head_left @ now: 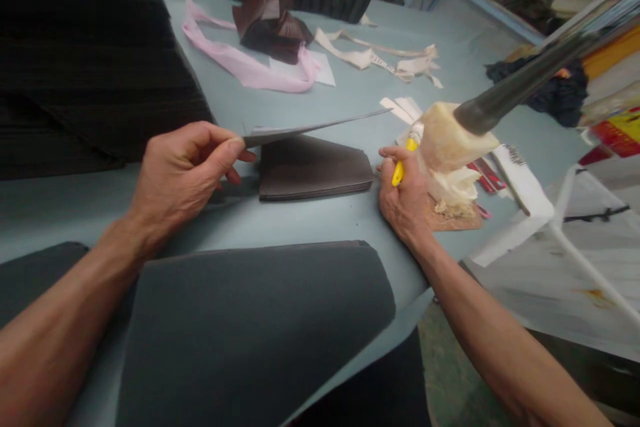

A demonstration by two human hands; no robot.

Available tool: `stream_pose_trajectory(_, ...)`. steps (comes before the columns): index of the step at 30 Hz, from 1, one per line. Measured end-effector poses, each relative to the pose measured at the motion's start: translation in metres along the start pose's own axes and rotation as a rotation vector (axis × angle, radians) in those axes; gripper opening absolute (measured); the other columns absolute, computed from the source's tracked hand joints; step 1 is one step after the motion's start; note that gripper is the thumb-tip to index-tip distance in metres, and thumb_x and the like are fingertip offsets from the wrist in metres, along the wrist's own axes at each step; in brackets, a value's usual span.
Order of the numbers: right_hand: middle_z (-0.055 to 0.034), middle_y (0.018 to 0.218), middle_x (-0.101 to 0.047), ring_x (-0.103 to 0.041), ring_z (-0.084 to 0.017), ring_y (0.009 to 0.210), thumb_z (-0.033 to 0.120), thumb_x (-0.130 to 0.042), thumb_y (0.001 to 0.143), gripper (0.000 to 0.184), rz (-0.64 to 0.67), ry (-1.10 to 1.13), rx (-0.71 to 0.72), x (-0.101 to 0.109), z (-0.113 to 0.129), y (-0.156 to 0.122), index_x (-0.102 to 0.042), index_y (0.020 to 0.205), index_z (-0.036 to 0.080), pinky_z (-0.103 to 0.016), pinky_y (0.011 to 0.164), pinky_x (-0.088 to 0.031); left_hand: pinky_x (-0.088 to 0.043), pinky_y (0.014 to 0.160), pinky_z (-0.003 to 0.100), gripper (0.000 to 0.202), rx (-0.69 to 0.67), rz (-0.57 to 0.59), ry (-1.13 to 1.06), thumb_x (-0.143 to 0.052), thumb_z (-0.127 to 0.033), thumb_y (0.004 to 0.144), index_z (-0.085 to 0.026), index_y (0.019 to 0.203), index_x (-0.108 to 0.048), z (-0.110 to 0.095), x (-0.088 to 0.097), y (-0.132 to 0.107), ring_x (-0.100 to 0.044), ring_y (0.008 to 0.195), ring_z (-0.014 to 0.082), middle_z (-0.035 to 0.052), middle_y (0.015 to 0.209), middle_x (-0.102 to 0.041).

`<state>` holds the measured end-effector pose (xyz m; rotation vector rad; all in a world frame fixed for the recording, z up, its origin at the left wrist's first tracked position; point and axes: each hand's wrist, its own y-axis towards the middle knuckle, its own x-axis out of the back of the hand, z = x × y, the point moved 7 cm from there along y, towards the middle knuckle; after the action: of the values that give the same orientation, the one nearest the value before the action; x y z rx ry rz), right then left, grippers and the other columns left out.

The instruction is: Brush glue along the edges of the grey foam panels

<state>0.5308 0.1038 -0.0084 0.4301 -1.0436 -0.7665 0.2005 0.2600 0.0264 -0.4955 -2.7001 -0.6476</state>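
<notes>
Left hand (183,167) pinches a thin, dark, flat sheet (264,139) above the dark-brown layered stack (315,170); right hand (407,197) grasps a yellow-handled brush (399,173) right of that stack.

Left of centre, we pinch one end of a thin sheet (320,125) in the fingers (233,175) of our left hand (183,163), holding it tilted over a brown pile (315,170) on the desk (310,221). Right of centre, our right hand (407,193) grips a yellow tool (399,172) just beside a pale block (440,140) with a dark rod (525,80). At bottom centre we see a large panel (250,320), at upper left a black stack (85,60), at top centre a pink strip (260,77) near a crumpled brown scrap (277,23).
</notes>
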Motion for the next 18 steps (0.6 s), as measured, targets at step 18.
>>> stream_pose_trajectory(18,-0.0072,0.106,-0.086,-0.082,-0.022,0.089,0.049,-0.067,0.108,0.032,-0.094,0.216,-0.018,0.044,0.035,0.001,-0.077,0.125,0.024,-0.041,0.082,-0.067,-0.069,0.056,0.021,0.014,-0.114,-0.351,-0.325,-0.092,-0.029,0.087,-0.02,0.086,-0.081,-0.101,0.059,-0.026,-0.082,0.068,0.0164,-0.0017,0.075,-0.081)
